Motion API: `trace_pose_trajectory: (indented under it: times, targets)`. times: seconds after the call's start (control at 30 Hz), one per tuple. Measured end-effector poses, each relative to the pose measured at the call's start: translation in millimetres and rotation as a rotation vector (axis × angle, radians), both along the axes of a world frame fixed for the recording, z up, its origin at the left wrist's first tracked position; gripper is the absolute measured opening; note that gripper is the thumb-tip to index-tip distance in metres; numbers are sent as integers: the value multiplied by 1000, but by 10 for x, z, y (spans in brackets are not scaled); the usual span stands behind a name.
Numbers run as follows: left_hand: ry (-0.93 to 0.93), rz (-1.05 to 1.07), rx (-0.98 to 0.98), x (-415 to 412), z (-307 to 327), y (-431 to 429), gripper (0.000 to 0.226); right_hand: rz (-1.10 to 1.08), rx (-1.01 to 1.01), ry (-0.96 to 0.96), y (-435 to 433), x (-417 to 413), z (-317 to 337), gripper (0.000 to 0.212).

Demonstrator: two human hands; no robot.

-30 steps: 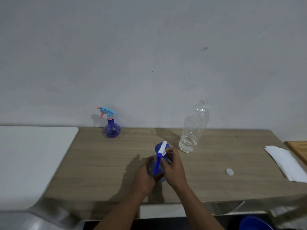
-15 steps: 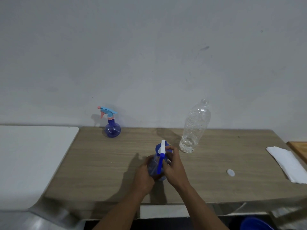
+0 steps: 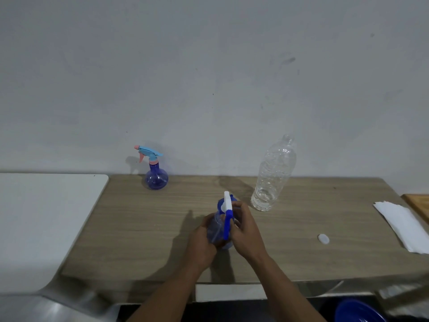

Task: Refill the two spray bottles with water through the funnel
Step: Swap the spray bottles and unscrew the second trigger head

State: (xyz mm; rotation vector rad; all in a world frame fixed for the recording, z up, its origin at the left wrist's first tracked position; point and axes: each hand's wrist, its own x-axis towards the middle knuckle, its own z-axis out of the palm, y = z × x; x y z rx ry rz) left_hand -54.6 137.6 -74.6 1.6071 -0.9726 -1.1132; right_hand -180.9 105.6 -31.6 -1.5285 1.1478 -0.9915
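Observation:
A blue spray bottle [image 3: 217, 228] with a white and blue spray head [image 3: 227, 206] stands on the wooden table [image 3: 144, 228] in front of me. My left hand [image 3: 200, 242] wraps its body. My right hand [image 3: 247, 231] grips the collar under the spray head. A second round blue spray bottle [image 3: 156, 176] with a light-blue and pink head stands at the back by the wall. A clear plastic water bottle [image 3: 274, 175], uncapped and nearly empty, stands to the right. No funnel is in view.
A small white cap [image 3: 323, 238] lies on the table to the right. White paper towels [image 3: 404, 225] lie at the right edge, next to a wooden board [image 3: 417, 203]. A white surface [image 3: 39, 217] adjoins the table on the left. A blue tub [image 3: 359, 311] sits below right.
The spray head has turned in my right hand, its trigger swinging from the left toward me. Both hands stay on the bottle in the same place.

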Motion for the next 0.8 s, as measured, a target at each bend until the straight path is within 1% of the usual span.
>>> trace_pose_trajectory:
  times: [0.03,0.07,0.13,0.17,0.27,0.33,0.4,0.43,0.47,0.57,0.6,0.63,0.67,0.7,0.73,0.77,0.8]
  targets:
    - [-30,-15,4,9,-6,-8,48,3,-5,7,-5,-7,14,34]
    - [-132,-37,-8,28,8,13,46,8,-20,18,-14,-10,28,34]
    - [-244,-60,-106,21,46,39,20,11,-54,46,-30,-3,53,28]
    - [-209,-52,-84,13,62,39,15,7,-58,55,-30,3,66,27]
    - [-267,-67,-58,38,28,16,17,-3,-52,55,-3,2,79,27]
    - [-336,-97,-19,30,8,-16,11,-17,-56,42,18,0,99,26]
    - [-313,-160,-26,19,-10,-25,5,-44,-75,13,38,10,174,28]
    - [-342,-150,-56,9,12,-8,6,-56,-86,3,42,19,234,29]
    - [-336,-123,-45,-2,45,-7,6,-71,-94,-5,37,29,290,28]
    - [-172,-86,-120,-8,37,32,2,-136,-115,-12,2,51,470,27]
    - [-116,-67,-81,-5,40,8,8,-156,-130,-33,-9,61,545,30]
    - [-164,-21,-84,-15,76,22,12,-174,-147,-63,-20,64,621,37]
    - [-103,-16,-59,3,40,25,9,-181,-160,-96,-24,63,704,46]
    - [-176,-66,-86,41,68,59,9,-175,-176,-120,-32,53,790,56]
    - [-144,-102,-76,36,-30,-7,29,-168,-196,-120,-46,44,872,63]
    - [-89,-130,-62,61,-37,-8,50,-166,-227,-99,-67,36,950,64]
    - [41,-132,-43,58,-49,-30,58,-178,-264,-67,-95,24,1016,61]
